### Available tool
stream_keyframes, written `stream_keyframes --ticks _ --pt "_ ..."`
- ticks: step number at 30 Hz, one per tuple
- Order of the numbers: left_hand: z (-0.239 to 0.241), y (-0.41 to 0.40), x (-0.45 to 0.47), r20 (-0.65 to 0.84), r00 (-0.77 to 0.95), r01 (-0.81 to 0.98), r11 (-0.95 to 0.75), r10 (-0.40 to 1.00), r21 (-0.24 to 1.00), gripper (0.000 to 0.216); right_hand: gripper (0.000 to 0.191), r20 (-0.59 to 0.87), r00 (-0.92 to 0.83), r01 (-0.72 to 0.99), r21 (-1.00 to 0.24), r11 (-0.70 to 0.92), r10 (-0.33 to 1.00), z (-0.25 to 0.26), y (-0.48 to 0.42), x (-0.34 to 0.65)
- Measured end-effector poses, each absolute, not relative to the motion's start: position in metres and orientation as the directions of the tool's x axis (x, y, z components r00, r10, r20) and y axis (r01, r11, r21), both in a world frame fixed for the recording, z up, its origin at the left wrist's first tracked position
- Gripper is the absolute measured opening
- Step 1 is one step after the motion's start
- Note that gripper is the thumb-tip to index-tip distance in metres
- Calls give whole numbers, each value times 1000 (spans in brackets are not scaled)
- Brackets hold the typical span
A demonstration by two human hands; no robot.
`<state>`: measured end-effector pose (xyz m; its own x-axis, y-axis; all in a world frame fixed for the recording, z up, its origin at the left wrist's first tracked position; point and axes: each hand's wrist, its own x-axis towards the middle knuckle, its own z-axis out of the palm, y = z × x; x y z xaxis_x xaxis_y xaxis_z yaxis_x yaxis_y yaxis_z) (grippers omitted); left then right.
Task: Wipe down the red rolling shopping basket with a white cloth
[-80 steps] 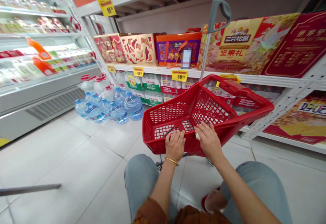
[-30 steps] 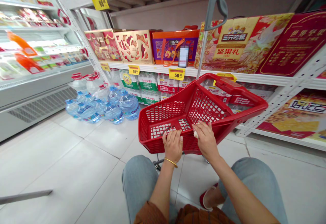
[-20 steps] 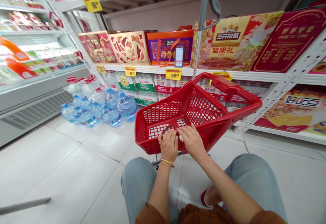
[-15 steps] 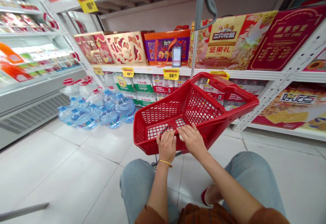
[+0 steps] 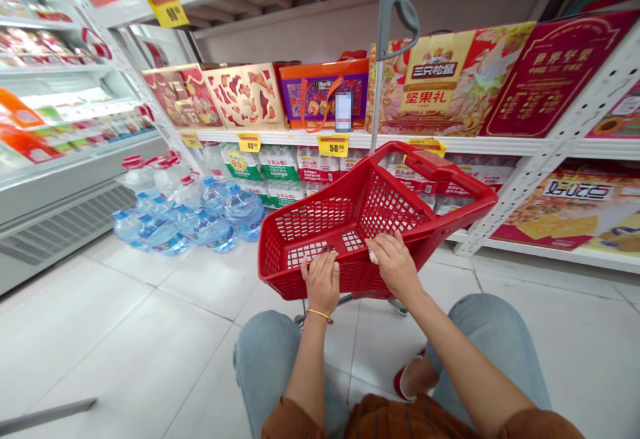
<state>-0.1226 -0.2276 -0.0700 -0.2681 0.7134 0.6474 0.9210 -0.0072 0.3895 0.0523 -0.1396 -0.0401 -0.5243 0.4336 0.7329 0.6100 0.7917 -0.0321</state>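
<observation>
A red plastic shopping cart (image 5: 285, 282) with perforated walls stands before my knees, its handle end to the right. My left hand (image 5: 323, 284) is closed over the near rim of the basket, fingers curled to the inside. Farther right along that rim, my right hand (image 5: 397, 266) presses a small crumpled white wad (image 5: 373, 252) between its fingers and the cart; it looks like a tissue or cloth, mostly hidden by the fingers. A small dark item (image 5: 327, 249) shows just beyond my left fingertips, too small to name.
Behind the cart, a white shelf (image 5: 280, 136) carries gift boxes (image 5: 247, 96) above packs of bottled water (image 5: 280, 162). Large water bottles (image 5: 215, 226) stand on the floor at left, beside a refrigerated case (image 5: 65, 226). A grey-handled pole (image 5: 383, 86) rises behind the cart.
My right hand has slid right along the rim with the white wad, away from my left hand. My left hand stays on the rim. The view has shifted slightly.
</observation>
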Motion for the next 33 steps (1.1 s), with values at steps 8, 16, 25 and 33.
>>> stream_keyframes --ticks 8,16,25,33 --pt "-43 -219 -89 657 -245 944 20 712 330 35 29 736 -463 658 -88 748 494 -36 -149 37" --pt "-47 -193 -77 622 -152 915 -129 768 382 36 30 727 -512 629 -45 776 457 -33 -151 39" --pt "-53 -198 -90 618 -3 932 -222 786 287 39 34 718 -587 606 82 791 375 -32 -141 56" --pt "-49 -200 -92 610 -29 893 -254 792 372 33 29 728 -562 673 128 728 392 -24 -138 71"
